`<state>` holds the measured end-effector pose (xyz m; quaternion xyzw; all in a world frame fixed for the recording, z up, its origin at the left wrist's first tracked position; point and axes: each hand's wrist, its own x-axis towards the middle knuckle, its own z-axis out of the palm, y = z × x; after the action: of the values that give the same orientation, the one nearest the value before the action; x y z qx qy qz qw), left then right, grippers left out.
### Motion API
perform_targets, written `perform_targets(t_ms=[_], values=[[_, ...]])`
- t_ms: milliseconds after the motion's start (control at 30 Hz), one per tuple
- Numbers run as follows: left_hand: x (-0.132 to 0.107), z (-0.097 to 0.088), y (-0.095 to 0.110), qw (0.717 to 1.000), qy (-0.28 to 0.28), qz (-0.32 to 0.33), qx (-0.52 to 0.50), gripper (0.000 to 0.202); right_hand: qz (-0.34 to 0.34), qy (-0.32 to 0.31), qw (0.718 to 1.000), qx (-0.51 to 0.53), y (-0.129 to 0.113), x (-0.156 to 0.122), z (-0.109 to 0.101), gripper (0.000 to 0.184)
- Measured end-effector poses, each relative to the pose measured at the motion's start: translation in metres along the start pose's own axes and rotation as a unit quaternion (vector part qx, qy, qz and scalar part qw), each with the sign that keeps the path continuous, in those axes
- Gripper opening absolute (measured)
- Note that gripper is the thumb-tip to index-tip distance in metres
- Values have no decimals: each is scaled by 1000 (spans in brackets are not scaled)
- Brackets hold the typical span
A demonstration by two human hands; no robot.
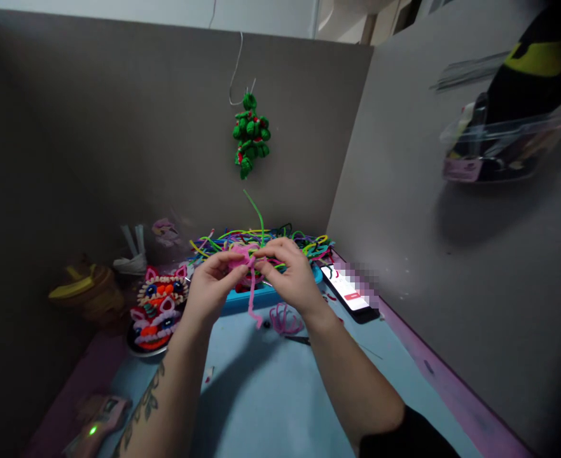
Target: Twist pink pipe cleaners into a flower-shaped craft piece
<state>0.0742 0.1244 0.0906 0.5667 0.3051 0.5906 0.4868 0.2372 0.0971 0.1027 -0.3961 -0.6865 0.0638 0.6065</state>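
Note:
Both my hands are raised over the blue tabletop, pinching a pink pipe-cleaner piece point(252, 285) between them. My left hand point(212, 283) is closed on its left side, thumb and forefinger together. My right hand point(287, 273) grips its right side with the fingertips. One fuzzy pink strand dangles down from the piece toward the table. Below my right hand, a looped pink-purple pipe-cleaner shape point(286, 319) lies on the table, next to the dark tip of a tool point(298, 340). Behind the hands stands a blue tray point(249, 299) heaped with colourful pipe cleaners point(304, 240).
Left, a dish holds fuzzy animal-face figures point(159, 318). A phone point(350, 292) with its screen lit lies at right. A pink device point(102, 420) with a green light sits front left. Grey walls enclose the table; a green ornament point(250, 133) hangs at the back, a clear bin point(500, 149) at right.

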Motion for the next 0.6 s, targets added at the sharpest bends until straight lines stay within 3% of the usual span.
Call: perform_targets(t_ms=[233,600], values=[[-1,0,-3,999,-27,-3,-19,46,-24,17,999,-31,-1,-2,4,6],[-5,5,3,1000,-25,10,-4,38,-20,42,998,-43,-4,-5,9,10]])
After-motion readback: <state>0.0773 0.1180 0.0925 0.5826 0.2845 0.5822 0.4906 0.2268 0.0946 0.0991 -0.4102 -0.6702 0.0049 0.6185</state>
